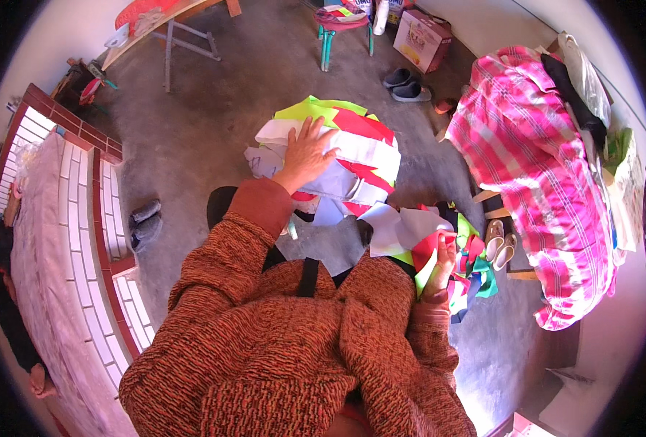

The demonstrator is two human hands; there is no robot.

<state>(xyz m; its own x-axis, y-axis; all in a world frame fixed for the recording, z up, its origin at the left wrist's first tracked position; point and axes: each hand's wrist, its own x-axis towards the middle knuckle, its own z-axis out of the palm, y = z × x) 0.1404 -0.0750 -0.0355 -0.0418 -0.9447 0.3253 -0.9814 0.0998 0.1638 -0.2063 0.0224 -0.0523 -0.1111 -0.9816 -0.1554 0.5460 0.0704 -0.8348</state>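
Observation:
In front of me is a round heap of cloth pieces [370, 153] in white, red, grey and yellow-green. My left hand [308, 156] lies on top of it with the fingers spread, pressing on a white piece. By my right knee, my right hand [443, 268] is closed on some red and yellow-green fabric pieces [426, 251]. A pale grey-white piece [399, 227] spreads over my thigh beside them. More coloured scraps [483, 273], some green and dark, hang or lie just right of that hand. What supports the heap is mostly hidden beneath it.
A pink checked cloth [519, 167] drapes over furniture at right, with light shoes [499, 246] beside it. Grey slippers [146, 224] lie left, near a tiled brick platform [79, 218]. Ahead stand a stool [343, 25], a carton [421, 40] and dark slippers [408, 86].

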